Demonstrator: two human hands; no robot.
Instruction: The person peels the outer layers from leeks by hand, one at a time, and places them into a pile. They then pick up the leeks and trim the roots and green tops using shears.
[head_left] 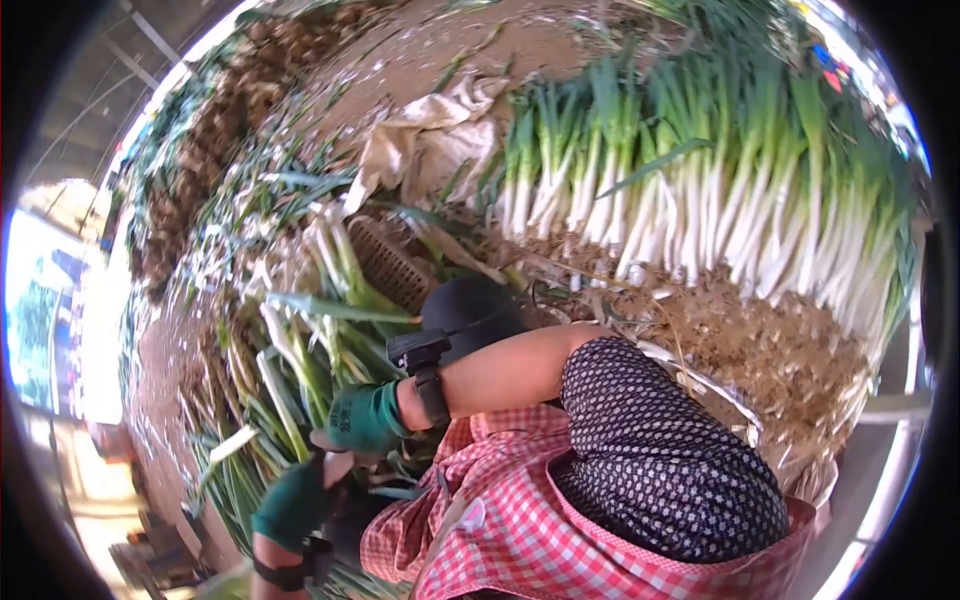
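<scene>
A long row of trimmed white-stalked, green-topped leeks [700,190] is stacked well beyond the fingers, with a heap of dry brown trimmings [780,365] beside it. A loose pile of untrimmed green leeks [300,370] lies just past the fingertips. The green-gloved right hand [365,418] and green-gloved left hand [295,505] are held close together, fingers curled narrow over a pale stalk end [336,462]. Whether it is gripped cannot be told.

The gloves [362,418] are seen in green. The sleeve [660,460] is dotted white on black, the apron [500,520] checked red and white.
</scene>
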